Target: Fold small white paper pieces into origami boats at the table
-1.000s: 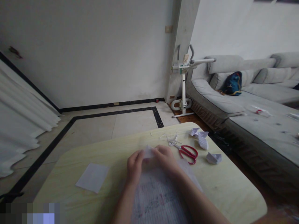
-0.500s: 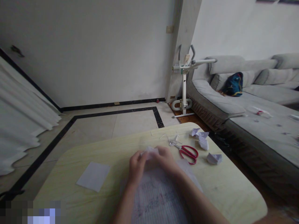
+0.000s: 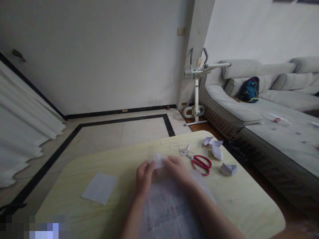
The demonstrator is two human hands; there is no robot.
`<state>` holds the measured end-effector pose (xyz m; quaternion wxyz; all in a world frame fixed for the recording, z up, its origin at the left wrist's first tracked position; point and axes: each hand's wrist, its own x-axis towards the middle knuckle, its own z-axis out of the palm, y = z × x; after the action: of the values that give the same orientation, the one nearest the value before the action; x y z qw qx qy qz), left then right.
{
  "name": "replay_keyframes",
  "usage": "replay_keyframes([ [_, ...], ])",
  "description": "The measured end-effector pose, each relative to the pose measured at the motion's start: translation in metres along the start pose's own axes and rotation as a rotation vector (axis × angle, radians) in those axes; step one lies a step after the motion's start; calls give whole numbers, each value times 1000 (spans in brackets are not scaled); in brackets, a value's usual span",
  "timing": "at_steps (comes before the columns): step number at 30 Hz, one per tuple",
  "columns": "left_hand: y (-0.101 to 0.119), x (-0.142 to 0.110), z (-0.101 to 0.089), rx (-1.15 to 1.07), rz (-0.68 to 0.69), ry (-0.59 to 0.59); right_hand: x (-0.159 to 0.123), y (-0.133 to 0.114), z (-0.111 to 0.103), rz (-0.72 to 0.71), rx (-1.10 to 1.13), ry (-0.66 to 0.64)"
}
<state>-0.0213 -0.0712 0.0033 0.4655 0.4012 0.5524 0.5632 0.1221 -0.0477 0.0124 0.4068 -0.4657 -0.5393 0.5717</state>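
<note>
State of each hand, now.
Left hand: closed, holding the small white paper by its left side.
Right hand: closed, holding the same paper's right side.

The head view looks forward and down from above the near side of the tabletop [image 3: 246, 199], close to it, and faces the wall [image 3: 112, 56] beyond it, with the sofa [image 3: 284, 139] at its right.

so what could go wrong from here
The left hand and right hand both grip the small paper, so pulling apart might tear it. The scissors lie close to the right hand, so an outward swing could knock them. The square sheet has nothing on it, so it might slide if brushed.
</note>
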Motion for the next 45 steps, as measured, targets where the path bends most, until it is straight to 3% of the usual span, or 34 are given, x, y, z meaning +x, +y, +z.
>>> replay_keyframes([
  [7, -7, 2, -3, -2, 10, 3, 1, 1, -1, 56, 73, 18],
  [14, -6, 1, -1, -5, 27, 54, 1, 1, 1, 11, 40, 42],
  [22, -4, 0, -2, 33, 56, -2, 3, 7, 0, 17, 87, 63],
  [27, -5, -2, -2, 80, 45, -12, 2, 2, 4, -6, 5, 83],
  [35, -1, -2, 0, 146, 80, -65, 2, -2, 5, -56, -59, 107],
  [42, -3, -6, -1, 11, -72, -251, 2, -1, 2, -60, 93, 31],
  [45, -5, -5, -1, 11, -78, -273, 2, -3, 2, -72, 93, 51],
])
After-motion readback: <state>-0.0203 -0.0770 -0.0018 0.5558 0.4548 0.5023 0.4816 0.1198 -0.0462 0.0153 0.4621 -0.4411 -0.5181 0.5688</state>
